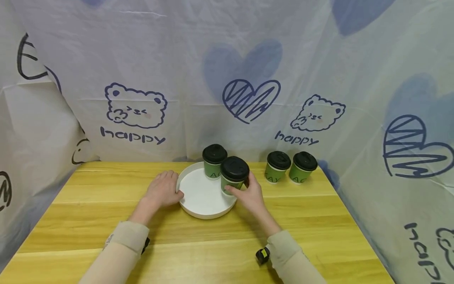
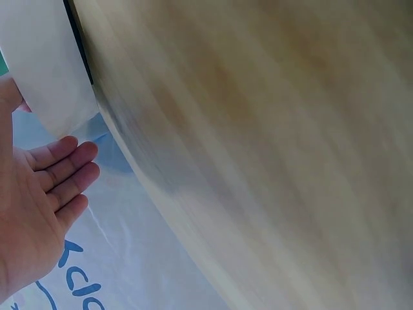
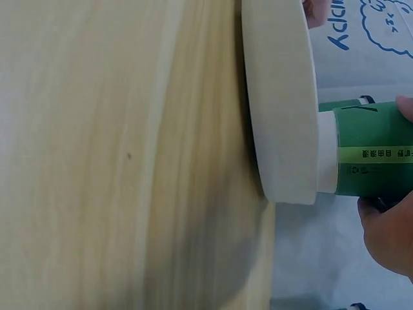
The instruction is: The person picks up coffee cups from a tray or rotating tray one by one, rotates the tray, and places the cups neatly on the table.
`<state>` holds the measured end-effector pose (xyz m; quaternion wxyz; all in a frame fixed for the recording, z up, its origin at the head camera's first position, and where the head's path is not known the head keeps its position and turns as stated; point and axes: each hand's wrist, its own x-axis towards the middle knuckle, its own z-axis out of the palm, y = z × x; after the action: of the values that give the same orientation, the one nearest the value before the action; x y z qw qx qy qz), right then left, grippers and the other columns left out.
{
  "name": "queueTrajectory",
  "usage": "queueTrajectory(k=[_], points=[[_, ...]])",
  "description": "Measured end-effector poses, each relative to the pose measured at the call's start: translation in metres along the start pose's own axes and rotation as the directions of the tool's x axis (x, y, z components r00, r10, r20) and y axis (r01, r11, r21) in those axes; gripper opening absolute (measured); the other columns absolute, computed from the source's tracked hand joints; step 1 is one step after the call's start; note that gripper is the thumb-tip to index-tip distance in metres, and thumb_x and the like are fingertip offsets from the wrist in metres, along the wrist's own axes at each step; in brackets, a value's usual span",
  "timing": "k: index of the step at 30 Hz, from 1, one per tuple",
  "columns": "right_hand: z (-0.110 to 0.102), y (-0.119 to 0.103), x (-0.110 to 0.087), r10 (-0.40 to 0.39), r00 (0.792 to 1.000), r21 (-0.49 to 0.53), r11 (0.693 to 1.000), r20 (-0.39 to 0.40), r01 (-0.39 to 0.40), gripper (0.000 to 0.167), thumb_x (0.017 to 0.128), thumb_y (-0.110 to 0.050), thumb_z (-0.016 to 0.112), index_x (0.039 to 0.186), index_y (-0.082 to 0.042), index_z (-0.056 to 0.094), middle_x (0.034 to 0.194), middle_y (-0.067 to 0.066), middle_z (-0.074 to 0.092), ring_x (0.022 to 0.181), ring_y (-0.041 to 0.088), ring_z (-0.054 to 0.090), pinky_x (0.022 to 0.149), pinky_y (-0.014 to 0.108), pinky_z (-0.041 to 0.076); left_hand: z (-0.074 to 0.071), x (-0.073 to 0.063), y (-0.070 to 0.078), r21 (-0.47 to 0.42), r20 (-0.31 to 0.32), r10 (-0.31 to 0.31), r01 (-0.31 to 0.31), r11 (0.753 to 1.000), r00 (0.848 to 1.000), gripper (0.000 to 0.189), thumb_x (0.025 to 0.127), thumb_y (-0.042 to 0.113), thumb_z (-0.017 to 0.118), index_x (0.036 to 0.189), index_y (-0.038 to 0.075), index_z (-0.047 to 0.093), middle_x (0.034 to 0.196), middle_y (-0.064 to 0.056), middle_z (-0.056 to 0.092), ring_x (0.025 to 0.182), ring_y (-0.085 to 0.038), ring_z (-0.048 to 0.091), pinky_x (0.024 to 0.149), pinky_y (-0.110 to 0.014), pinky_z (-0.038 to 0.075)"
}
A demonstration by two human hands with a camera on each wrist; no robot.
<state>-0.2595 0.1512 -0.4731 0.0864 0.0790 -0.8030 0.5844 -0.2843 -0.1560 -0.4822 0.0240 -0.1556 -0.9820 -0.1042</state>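
A round white tray (image 1: 198,197) with a low rim lies on the wooden table. My right hand (image 1: 253,193) grips a green paper coffee cup (image 1: 232,177) with a black lid, thumb in front and fingers behind. That cup is upright over the tray's right side; in the right wrist view its white base (image 3: 328,152) meets the rim line, so contact with the tray floor cannot be told. Another lidded coffee cup (image 1: 213,163) stands farther back on the tray. My left hand (image 1: 163,189) touches the tray's left rim, its fingers (image 2: 68,171) fairly straight along the outer wall.
Two more lidded green coffee cups (image 1: 278,167) stand side by side at the table's back right. A white cloth (image 1: 191,79) printed with hearts and bears hangs behind the table (image 1: 198,256) and along its sides. Wrist cameras sit under both sleeves.
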Motion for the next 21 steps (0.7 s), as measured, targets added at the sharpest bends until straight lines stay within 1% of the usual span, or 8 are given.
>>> queueTrajectory(k=[6,12,16,21], points=[[-0.011,-0.002,0.000,-0.015,0.999,0.024,1.000,-0.035,0.016,0.078,0.081,-0.013,0.089,0.148,-0.006,0.050,0.147,0.015,0.057,0.142,0.034,0.049,0.121,0.049,0.037,-0.001,-0.001,0.001,-0.005,-0.002,-0.001,0.001,1.000,1.000,0.064,0.087,0.031,0.071,0.131,-0.011,0.053,0.128,-0.027,0.058,0.116,-0.041,0.053,0.114,-0.057,0.041],[-0.022,-0.001,-0.004,-0.038,0.998,0.025,0.999,-0.045,0.040,0.077,0.082,-0.012,0.088,0.148,-0.006,0.050,0.146,0.016,0.057,0.142,0.035,0.049,0.121,0.050,0.037,0.000,-0.002,0.001,-0.008,0.000,-0.004,0.004,1.000,1.000,0.064,0.087,0.031,0.071,0.132,-0.011,0.053,0.128,-0.027,0.058,0.116,-0.041,0.053,0.114,-0.057,0.041],[-0.029,0.002,-0.007,-0.038,0.998,0.016,0.999,-0.053,0.039,0.078,0.082,-0.012,0.089,0.148,-0.006,0.049,0.147,0.016,0.057,0.142,0.036,0.049,0.121,0.051,0.037,0.001,-0.001,0.001,-0.011,0.006,-0.007,0.007,1.000,1.000,0.065,0.087,0.031,0.071,0.133,-0.012,0.052,0.131,-0.028,0.058,0.119,-0.042,0.053,0.115,-0.057,0.040],[-0.038,0.007,-0.010,-0.033,0.997,0.020,0.999,-0.075,0.034,0.079,0.081,-0.011,0.089,0.148,-0.006,0.049,0.147,0.016,0.057,0.142,0.034,0.049,0.121,0.048,0.037,0.001,-0.002,0.000,0.007,-0.003,0.006,-0.005,1.000,1.000,0.065,0.087,0.031,0.070,0.132,-0.012,0.052,0.129,-0.028,0.058,0.118,-0.043,0.053,0.114,-0.057,0.041]])
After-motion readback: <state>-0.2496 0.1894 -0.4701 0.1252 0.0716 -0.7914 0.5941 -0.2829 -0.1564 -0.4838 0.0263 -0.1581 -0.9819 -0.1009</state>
